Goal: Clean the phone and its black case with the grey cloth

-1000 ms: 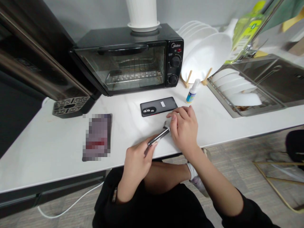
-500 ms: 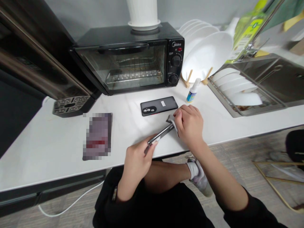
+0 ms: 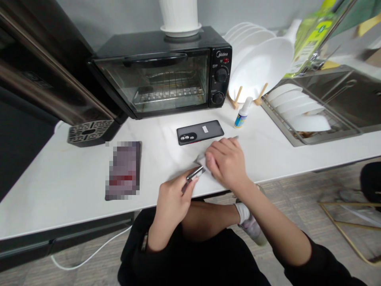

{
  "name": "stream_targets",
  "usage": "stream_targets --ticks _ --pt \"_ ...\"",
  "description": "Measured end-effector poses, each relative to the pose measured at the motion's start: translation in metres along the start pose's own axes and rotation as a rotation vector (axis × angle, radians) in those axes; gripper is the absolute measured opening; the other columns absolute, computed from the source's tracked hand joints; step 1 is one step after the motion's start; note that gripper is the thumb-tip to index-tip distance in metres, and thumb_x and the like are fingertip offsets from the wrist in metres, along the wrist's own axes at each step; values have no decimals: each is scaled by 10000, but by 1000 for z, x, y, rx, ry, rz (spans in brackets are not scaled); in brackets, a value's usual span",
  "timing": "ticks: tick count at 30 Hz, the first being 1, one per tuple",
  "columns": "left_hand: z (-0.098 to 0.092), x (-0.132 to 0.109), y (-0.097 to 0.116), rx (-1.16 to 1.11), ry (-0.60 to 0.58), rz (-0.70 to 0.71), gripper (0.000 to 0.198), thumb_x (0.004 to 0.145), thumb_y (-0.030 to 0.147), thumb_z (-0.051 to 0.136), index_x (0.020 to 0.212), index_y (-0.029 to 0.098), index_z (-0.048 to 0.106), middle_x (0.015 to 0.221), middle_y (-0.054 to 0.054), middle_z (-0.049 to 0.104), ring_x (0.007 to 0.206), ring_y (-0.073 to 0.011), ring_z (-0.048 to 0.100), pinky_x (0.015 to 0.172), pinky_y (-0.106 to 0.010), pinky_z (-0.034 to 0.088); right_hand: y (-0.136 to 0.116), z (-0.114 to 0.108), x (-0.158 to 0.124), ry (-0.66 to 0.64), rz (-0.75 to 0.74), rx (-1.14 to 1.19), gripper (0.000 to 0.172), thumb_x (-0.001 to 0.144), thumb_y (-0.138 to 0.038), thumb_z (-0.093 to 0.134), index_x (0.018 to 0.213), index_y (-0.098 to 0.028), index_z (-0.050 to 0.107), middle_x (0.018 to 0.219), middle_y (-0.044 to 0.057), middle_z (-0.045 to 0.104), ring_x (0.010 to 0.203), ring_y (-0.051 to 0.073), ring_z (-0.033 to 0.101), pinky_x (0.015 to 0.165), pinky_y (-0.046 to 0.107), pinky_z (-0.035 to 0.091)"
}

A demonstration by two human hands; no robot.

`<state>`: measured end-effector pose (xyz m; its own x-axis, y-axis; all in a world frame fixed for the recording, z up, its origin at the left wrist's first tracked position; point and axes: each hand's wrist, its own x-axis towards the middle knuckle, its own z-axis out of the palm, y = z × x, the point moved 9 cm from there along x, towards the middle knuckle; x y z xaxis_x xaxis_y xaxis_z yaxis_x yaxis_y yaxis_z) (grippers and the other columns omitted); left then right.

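My left hand (image 3: 172, 204) is closed on the near end of a phone (image 3: 195, 173), which is tilted on its edge above the counter's front. A grey cloth (image 3: 203, 161) is wrapped over the phone's far part, and my right hand (image 3: 226, 162) grips it there, hiding most of that end. Just behind lies a dark phone case (image 3: 200, 132) with camera cutouts and a small white label. A small white spray bottle (image 3: 243, 113) with a blue label stands upright beyond my right hand.
Behind stands a black toaster oven (image 3: 160, 79) with a white pot (image 3: 180, 18) on top. White plates (image 3: 258, 69) stand in a wooden rack by the sink (image 3: 336, 107). A blurred dark flat object (image 3: 123, 171) lies left, near a machine's drip tray (image 3: 91, 132).
My right hand has slid left and toward me along the phone with the cloth, covering more of it. My left hand keeps its hold in nearly the same place.
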<state>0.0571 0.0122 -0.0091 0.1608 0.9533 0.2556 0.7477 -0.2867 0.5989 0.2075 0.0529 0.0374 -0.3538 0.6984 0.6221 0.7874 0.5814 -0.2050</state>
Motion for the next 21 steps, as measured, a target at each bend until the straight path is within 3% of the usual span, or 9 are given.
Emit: stream_targets --ticks 3,5,7,9,12,14,16,19,21 --pt "-1 0 2 -65 2 -15 177 1008 329 604 985 209 732 906 -36 826 769 -182 780 695 -238 517 40 -10 1 54 289 -77 421 1083 -272 359 753 -219 615 801 68 655 786 229 523 756 403 364" --pt "0 -1 1 -61 5 -16 168 1005 321 610 995 208 733 902 -36 826 768 -183 781 694 -237 515 36 -11 -2 80 345 -86 377 1076 -264 365 829 -214 645 905 88 685 881 252 550 819 418 395" --pt "0 -1 -1 -31 10 -5 158 989 292 610 972 195 732 866 -41 819 742 -187 774 669 -242 508 8 -5 -5 78 254 -42 320 1070 -269 380 938 -217 668 1029 88 707 1035 269 561 991 462 393" --pt "-2 -2 -1 52 36 35 183 945 203 580 817 178 709 728 -43 779 622 -186 731 582 -252 464 -32 5 -7 41 36 46 265 1067 -290 417 1011 -229 668 1087 60 716 1096 248 562 1134 479 328" --pt "-4 -2 4 177 79 112 287 836 90 524 575 192 585 528 -37 665 449 -174 615 486 -274 373 -71 11 -14 15 -279 121 205 1062 -309 492 1002 -224 669 988 21 720 959 204 569 1055 408 385" --pt "-4 -1 5 148 71 103 252 862 105 539 643 179 640 589 -42 710 498 -179 658 516 -266 410 -59 9 -11 32 -274 91 258 1069 -326 494 913 -211 665 862 19 690 848 203 539 881 389 406" --pt "-3 0 4 60 44 55 169 944 189 584 858 168 727 753 -42 791 633 -183 740 596 -245 472 -23 2 -3 54 -108 19 370 1084 -316 437 784 -212 627 759 27 644 783 208 510 792 393 370" --pt "-2 0 4 -16 22 13 160 995 301 623 1005 193 741 863 -25 822 734 -173 779 659 -222 497 28 -10 2 92 202 -84 433 1085 -257 376 700 -223 573 731 46 628 762 217 507 765 396 351" --pt "-2 -1 3 -21 22 2 155 997 306 626 986 203 740 840 -16 819 709 -166 773 650 -218 494 37 -12 1 88 312 -111 390 1078 -252 379 768 -218 613 809 66 658 828 238 535 798 403 372"
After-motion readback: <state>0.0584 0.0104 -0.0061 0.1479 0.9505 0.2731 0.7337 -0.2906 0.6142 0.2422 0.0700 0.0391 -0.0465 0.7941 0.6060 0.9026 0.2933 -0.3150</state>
